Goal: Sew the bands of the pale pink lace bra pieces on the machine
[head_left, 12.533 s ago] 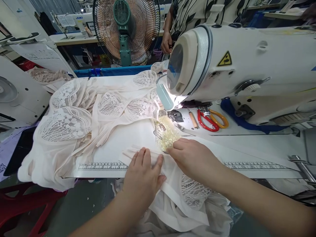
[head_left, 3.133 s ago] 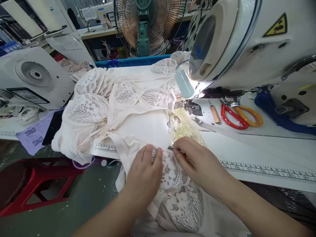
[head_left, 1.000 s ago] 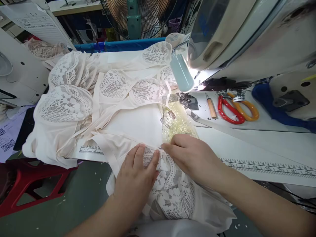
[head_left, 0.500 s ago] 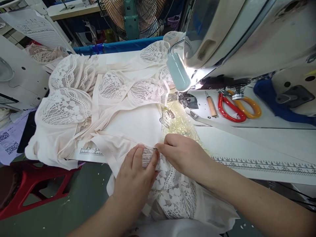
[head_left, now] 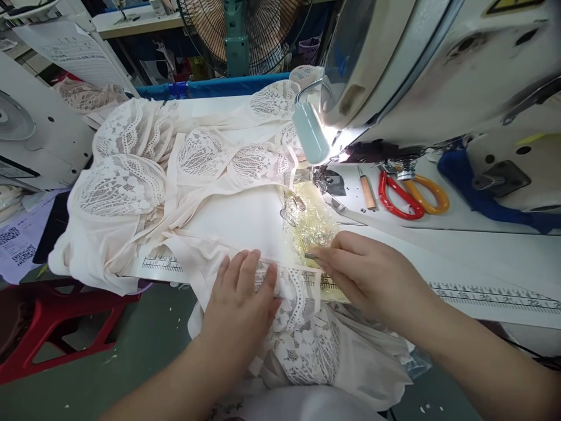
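Observation:
My left hand [head_left: 243, 298] lies open with its fingers spread, pressing on the near lace bra [head_left: 307, 351] at the table's front edge. The bra's lower part hangs over the edge toward my lap. To the right, my right hand [head_left: 363, 269] is closed around a small metal tool [head_left: 310, 255]. Only the tool's grey tip shows, so its kind cannot be made out. This hand is just above a yellowish, crinkled clear film [head_left: 313, 216] on the table, apart from the bra. Another cream lace bra [head_left: 234, 158] lies flat beyond, its strap curving toward the film.
A sewing machine [head_left: 421, 58] with a lit lamp [head_left: 311, 133] stands at right. Red-handled scissors [head_left: 397, 202], an orange handle [head_left: 432, 196] and a wooden-handled tool [head_left: 367, 190] lie by its base. Several bras [head_left: 118, 187] are piled left. A fan [head_left: 236, 38] stands behind; a red stool [head_left: 56, 333] is below.
My right hand has moved right, away from the bra's edge and my left hand, with the small metal tool in its fingers. My left hand has stayed on the bra.

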`<state>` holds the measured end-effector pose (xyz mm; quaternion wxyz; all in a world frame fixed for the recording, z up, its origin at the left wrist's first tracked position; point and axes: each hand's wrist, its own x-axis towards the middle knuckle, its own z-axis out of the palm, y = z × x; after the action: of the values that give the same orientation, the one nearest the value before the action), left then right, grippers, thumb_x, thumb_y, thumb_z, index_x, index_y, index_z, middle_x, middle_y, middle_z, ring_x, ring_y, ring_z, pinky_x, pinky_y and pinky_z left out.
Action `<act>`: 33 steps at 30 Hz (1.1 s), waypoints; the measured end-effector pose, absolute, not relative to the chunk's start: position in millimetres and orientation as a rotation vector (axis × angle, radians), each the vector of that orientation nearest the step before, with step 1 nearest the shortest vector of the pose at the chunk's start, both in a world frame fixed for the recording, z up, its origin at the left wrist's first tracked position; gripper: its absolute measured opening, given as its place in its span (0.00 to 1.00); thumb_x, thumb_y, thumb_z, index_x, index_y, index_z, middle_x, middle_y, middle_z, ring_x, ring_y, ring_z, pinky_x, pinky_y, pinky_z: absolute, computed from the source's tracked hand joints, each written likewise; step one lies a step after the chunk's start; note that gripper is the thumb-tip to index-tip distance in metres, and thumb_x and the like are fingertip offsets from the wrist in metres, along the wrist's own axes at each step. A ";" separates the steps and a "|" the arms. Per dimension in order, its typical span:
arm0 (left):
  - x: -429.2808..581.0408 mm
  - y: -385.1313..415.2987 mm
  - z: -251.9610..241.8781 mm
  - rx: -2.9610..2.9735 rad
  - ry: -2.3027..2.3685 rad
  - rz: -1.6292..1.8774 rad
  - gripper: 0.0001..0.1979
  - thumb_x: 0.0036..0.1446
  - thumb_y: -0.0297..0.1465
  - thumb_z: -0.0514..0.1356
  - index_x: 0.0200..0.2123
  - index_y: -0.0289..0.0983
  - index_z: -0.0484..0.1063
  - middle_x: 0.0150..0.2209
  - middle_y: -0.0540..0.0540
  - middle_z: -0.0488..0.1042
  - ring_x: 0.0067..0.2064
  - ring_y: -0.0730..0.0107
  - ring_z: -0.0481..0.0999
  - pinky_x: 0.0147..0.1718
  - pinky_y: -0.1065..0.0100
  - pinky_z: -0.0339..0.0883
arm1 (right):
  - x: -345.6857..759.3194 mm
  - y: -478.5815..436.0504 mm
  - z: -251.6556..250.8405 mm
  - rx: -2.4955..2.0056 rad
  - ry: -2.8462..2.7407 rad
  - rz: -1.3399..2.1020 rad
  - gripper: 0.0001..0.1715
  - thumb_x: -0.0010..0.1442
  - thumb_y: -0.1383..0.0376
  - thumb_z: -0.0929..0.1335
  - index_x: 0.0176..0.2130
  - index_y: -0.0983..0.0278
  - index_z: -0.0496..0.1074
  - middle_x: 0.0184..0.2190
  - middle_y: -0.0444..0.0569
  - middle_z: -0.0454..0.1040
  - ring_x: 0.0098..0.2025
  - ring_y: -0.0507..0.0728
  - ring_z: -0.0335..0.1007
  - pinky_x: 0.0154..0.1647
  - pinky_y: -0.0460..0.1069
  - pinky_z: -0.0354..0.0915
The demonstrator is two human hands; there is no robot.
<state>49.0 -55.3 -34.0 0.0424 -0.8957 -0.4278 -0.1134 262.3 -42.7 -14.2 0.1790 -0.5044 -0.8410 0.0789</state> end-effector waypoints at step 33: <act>74.4 -73.9 -52.6 -2.677 -1.389 -0.299 0.31 0.45 0.41 0.66 0.53 0.41 0.65 0.47 0.35 0.65 0.51 0.46 0.67 0.46 0.51 0.67 | 263.9 -29.9 -16.0 -1.463 -2.597 0.297 0.12 0.53 0.75 0.60 0.32 0.65 0.71 0.22 0.44 0.57 0.24 0.51 0.51 0.22 0.46 0.41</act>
<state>74.4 -73.9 -52.6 0.0555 -0.8819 -0.4576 -0.0983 263.9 -29.9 -16.0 0.0728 -0.4871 -0.8647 0.0989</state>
